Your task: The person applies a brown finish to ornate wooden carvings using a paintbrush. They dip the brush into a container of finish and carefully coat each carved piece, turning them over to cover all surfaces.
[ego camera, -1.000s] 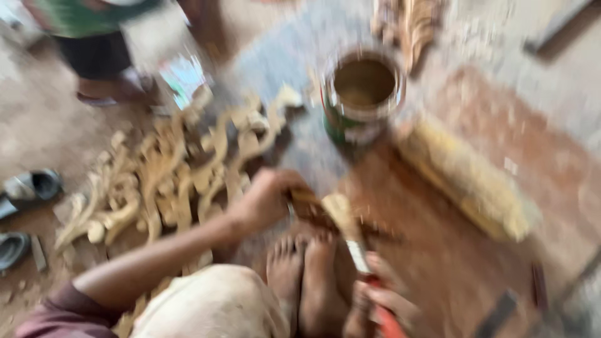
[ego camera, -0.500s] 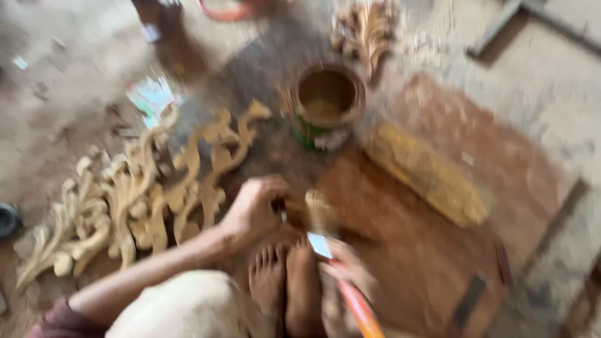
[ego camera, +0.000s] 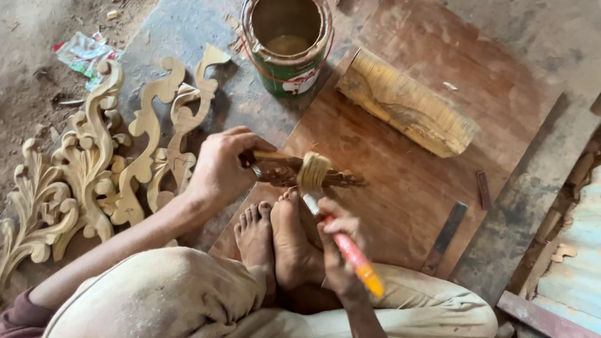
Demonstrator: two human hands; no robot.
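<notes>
My left hand [ego camera: 220, 168] grips one end of a small dark-stained carved wood piece [ego camera: 294, 174] held just above my bare feet [ego camera: 275, 241]. In my right hand [ego camera: 339, 247] is a paintbrush with an orange handle [ego camera: 354, 258]; its pale bristles [ego camera: 313, 172] rest on the carved piece. An open green tin of brownish finish [ego camera: 288, 39] stands beyond the hands, at the top of the view.
Several unstained carved scroll ornaments [ego camera: 94, 163] lie on the floor at the left. A brown board [ego camera: 426, 188] lies under the work, with a pale wooden block [ego camera: 407, 103] on it. A flat metal strip [ego camera: 444, 236] lies at the right. Crumpled plastic wrapper [ego camera: 81, 53] lies upper left.
The view has steadied and dropped closer to the hands. The brush has come up onto the carved piece. The person standing at the upper left is out of view.
</notes>
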